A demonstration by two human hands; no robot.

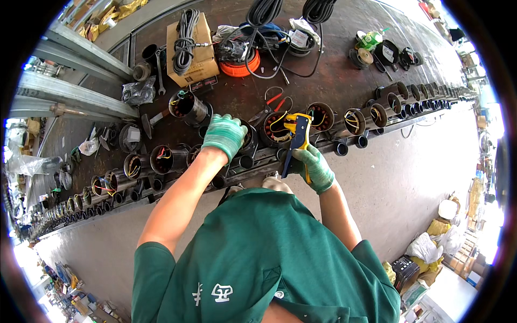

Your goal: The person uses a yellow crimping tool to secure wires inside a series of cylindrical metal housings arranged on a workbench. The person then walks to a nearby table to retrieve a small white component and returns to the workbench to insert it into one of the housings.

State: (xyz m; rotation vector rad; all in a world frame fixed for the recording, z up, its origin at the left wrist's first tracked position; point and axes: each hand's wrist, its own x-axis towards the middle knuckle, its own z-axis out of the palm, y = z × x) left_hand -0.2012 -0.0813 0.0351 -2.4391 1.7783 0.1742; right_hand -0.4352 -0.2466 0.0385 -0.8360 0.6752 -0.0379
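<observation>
Your right grip (pixel 315 168) is clenching the yellow-and-blue wire stripper (pixel 297 141), its head reaching up to the wound stator (pixel 278 129) just above. Your left grip (pixel 223 134) is cupping closed over a neighbouring housing (pixel 246 141), steadying it on the bench (pixel 334 81).

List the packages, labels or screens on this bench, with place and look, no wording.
Cardboard box: far side of the bench, brown, boxy, coiled grey cable on top.
Label: dark strip at the box's near bottom edge.
White tag: right of the orange reel, on a black cable coil.
Green bottle: far right, pale label.
No screens.
</observation>
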